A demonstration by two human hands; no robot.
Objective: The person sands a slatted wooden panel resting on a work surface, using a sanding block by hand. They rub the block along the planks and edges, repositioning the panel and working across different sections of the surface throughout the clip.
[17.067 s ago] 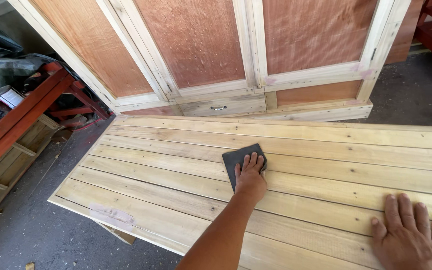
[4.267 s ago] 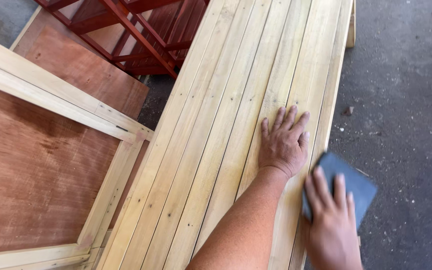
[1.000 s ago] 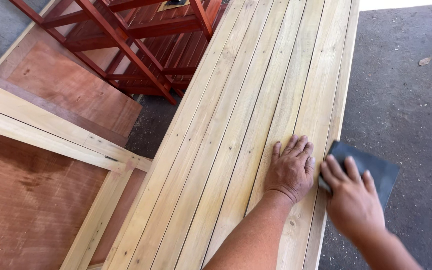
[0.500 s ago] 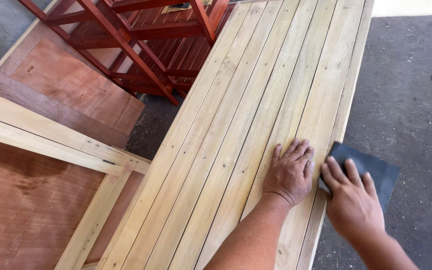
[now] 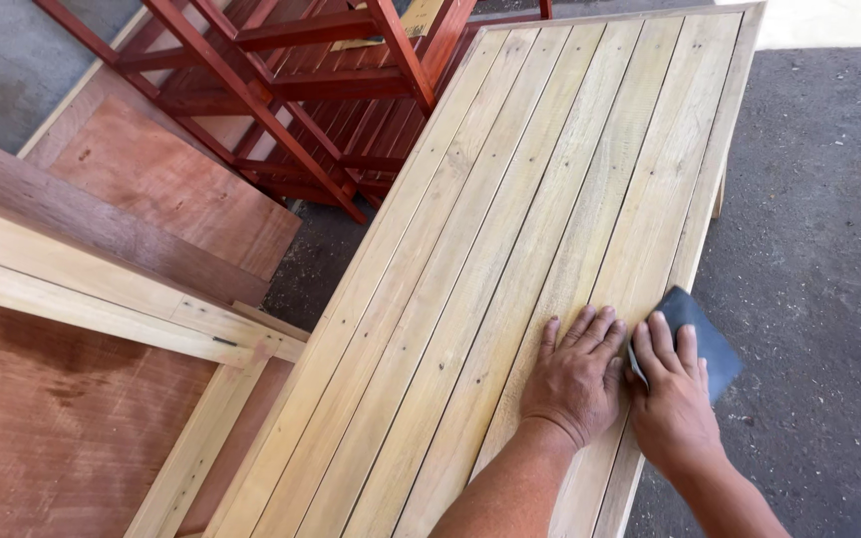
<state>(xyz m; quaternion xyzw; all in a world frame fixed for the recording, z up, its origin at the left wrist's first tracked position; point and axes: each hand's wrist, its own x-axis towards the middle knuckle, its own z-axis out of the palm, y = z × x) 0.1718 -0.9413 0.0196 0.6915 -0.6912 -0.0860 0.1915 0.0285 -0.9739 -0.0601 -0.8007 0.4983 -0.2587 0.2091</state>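
Slatted panel (image 5: 510,249): pale unfinished wood, long parallel boards running away from the camera, small fastener marks along the boards; serves as the worktop here.

Left hand (image 5: 575,374): laid flat, palm down, fingers spread on the boards near the panel's right edge; grips nothing.

Right hand (image 5: 672,399): just beside the left hand, almost touching it; fingers pressed down on a sanding sheet, pinning it against the panel's right edge.

Sanding sheet (image 5: 712,339): dark grey, flat, roughly square; partly under the right hand's fingers, its far corner overhanging the panel edge above the floor.

Floor (image 5: 819,199): dark, rough, speckled; lies right of the panel.

Red frame (image 5: 301,90): painted wooden bars, crossing at angles, left of and behind the panel.

Framed board (image 5: 72,418): reddish-brown sheet with pale wood rails, at lower left, close beside the panel.
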